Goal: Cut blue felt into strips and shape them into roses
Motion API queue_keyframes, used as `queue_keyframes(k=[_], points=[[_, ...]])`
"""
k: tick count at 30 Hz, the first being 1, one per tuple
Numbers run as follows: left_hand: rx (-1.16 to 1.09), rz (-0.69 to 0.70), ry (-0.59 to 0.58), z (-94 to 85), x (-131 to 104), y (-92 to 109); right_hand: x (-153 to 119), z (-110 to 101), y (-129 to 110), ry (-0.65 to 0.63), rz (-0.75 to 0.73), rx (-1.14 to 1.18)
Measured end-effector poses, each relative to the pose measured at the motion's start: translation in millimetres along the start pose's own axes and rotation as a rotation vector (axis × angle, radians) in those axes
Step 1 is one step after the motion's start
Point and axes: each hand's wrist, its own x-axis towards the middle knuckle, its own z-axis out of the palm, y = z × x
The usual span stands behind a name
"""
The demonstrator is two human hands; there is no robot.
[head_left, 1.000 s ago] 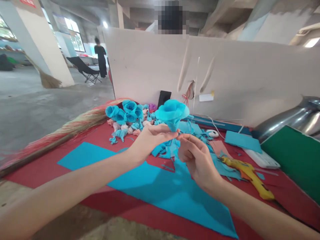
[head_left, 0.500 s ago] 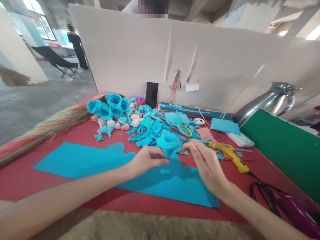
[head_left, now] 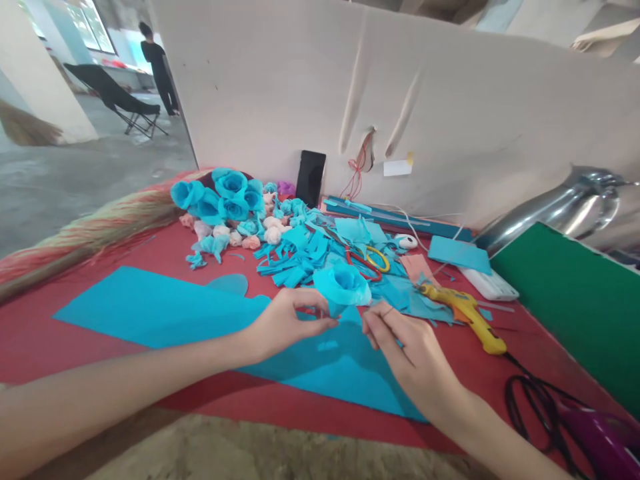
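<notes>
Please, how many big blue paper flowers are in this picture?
6: one flower in the left hand; five in the bunch at the table's far left: two left, two middle, one right. More may be hidden.

Window (head_left: 93, 25) daylight, moderately bright | kettle (head_left: 555, 200) glare | soft hand shadows | edges stretched

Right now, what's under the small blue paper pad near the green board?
A flat white object sticks out from under the near side of the blue paper pad. The pad covers the rest, so I can't tell whether anything else lies beneath.
</notes>
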Motion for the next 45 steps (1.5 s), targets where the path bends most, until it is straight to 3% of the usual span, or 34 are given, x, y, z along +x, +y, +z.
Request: queue_keyframes(k=[18,25,32,36,40,45], points=[[0.020,0.161,0.015,1.8,-3.0,-0.3,-0.5,12.0,2.3,0.022,-0.109,0.076],[-0.024,0.173,-0.012,1.7,-3.3,-2.1,-15.0,27.7,11.6,-0.031,0.148,0.293],[-0.038,0.192,-0.019,0.4,-4.6,-2.4,-21.1,32.4,1.0,0.021,0.324,0.596],[-0.035,0.220,-0.008,0.6,-4.7,-2.8,-23.3,35.7,-1.2,0.155,0.252,0.582],[-0.018,0.280,0.004,1.2,-4.1,-1.8,-25.5,37.4,0.8,0.208,0.179,0.493],[-0.004,0.327,0.054,2.3,-3.5,-3.7,-21.3,35.2,-5.8,0.237,0.271,0.739]])
